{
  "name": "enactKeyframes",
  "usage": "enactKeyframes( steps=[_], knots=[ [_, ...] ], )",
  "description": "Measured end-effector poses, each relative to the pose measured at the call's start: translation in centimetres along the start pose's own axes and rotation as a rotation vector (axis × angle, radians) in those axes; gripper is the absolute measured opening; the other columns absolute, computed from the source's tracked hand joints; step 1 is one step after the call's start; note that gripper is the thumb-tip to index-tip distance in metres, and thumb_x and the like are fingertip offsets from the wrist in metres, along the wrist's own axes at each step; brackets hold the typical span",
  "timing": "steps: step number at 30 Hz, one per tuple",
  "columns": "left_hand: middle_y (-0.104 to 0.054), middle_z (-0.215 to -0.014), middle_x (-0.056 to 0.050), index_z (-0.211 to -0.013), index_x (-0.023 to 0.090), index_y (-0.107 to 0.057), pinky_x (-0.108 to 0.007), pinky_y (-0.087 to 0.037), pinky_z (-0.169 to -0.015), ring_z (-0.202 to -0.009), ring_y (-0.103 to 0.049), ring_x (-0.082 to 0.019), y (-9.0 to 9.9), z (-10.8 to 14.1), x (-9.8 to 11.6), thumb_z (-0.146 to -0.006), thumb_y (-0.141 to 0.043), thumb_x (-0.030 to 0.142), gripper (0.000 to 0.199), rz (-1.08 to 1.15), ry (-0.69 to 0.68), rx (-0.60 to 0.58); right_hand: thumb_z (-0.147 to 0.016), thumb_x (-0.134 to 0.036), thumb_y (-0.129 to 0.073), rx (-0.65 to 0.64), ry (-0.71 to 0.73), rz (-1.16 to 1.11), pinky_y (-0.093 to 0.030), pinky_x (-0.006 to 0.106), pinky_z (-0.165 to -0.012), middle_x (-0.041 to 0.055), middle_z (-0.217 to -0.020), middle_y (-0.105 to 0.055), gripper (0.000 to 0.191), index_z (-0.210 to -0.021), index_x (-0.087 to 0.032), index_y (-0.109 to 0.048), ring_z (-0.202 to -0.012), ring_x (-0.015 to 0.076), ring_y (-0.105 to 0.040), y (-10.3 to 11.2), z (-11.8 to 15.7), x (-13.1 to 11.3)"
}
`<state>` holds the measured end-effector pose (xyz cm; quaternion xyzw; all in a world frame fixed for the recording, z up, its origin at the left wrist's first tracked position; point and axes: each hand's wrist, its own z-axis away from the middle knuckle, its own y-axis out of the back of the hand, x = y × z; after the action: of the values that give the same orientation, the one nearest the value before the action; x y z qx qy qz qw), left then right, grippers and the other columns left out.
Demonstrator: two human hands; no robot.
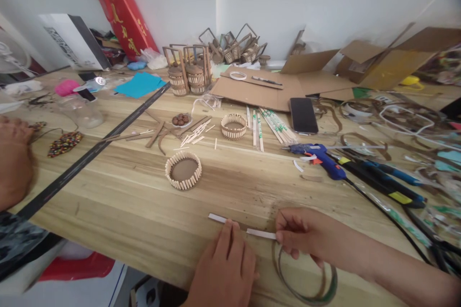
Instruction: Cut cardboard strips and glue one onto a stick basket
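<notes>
My left hand [226, 264] lies flat with its fingers stretched out, fingertips pressing a narrow brown strip against the wooden table. White pieces show along this strip: a short white piece [217, 218] beyond the fingertips and a longer white piece [260, 234] reaching to my right hand. The thumb and fingers of my right hand [304, 232] are closed in a pinch at the strip's right end. Below that hand curves a brown strip loop [329, 288]; whether it joins the flat strip is hidden. Farther off stands a ring of small wooden sticks [183, 180] around a brown base.
A second stick ring [233, 129], loose sticks [197, 132] and a phone [303, 115] lie beyond. A blue glue gun [324, 159] and pliers [389, 172] are on the right. Small baskets [196, 79] stand behind. Another person's hand [14, 163] rests at left.
</notes>
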<state>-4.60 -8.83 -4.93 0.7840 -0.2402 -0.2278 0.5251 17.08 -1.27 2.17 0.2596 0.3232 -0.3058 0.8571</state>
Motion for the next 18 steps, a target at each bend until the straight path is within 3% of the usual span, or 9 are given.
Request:
enactKeyframes(
  steps=[6, 10, 18],
  knots=[
    [-0.072, -0.116, -0.011, -0.117, 0.014, -0.059, -0.033, -0.049, -0.086, -0.108, -0.067, -0.025, 0.4, -0.3, 0.1, -0.102, -0.041, 0.04, 0.035, -0.016, 0.022, 0.025, -0.073, -0.046, -0.063, 0.041, -0.058, -0.029, -0.037, 0.017, -0.041, -0.0036, -0.058, -0.056, 0.029, -0.073, -0.021, -0.051, -0.051, 0.008, -0.045, -0.1, 0.3, 0.6],
    [-0.072, -0.116, -0.011, -0.13, 0.012, -0.055, -0.032, -0.05, -0.084, -0.107, -0.066, -0.024, 0.6, -0.4, 0.3, -0.102, -0.04, 0.039, 0.041, -0.042, 0.034, 0.017, -0.076, -0.041, -0.063, 0.057, -0.099, -0.04, -0.036, 0.015, -0.04, -0.0042, -0.055, -0.055, 0.024, -0.072, -0.02, -0.051, -0.052, 0.0088, -0.052, -0.2, 0.3, 1.1],
    [-0.071, -0.115, -0.013, -0.133, 0.011, -0.055, -0.032, -0.052, -0.081, -0.106, -0.065, -0.025, 0.6, -0.7, 0.6, -0.098, -0.049, 0.044, 0.048, -0.032, 0.062, -0.024, -0.081, -0.032, -0.061, 0.091, -0.122, 0.035, -0.035, 0.014, -0.038, -0.0038, -0.057, -0.058, 0.017, -0.072, -0.02, -0.052, -0.051, 0.0088, -0.054, -0.5, 0.2, 1.1]
  ],
)
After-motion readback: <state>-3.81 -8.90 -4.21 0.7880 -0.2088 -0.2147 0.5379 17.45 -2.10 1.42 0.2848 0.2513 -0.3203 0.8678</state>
